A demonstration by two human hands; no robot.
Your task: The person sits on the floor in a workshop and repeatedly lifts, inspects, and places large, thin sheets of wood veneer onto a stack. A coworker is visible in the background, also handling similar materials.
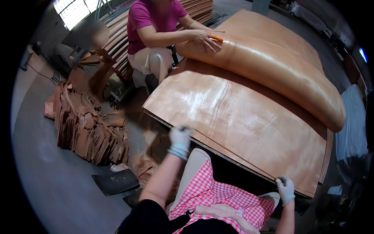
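Note:
A large, thin, reddish-tan wood veneer sheet [233, 113] lies on top of a stack in front of me, with a shiny, slightly wavy surface. My right hand [285, 188], in a whitish glove, is closed around the near right edge of the sheet, its fingertips over the top. Beside the near left edge is my left hand [180, 138], gloved too. It is smeared by motion, and whether it touches the edge cannot be made out. Across the far part a veneer sheet is folded back into a thick roll [269, 70].
A co-worker in a pink top [139, 37] sits at the far left, hands on the roll, with an orange-handled tool [216, 38]. Torn veneer scraps [91, 124] are piled on the floor at left. A dark flat piece [115, 182] lies nearby. Plastic-wrapped material [351, 124] stands at right.

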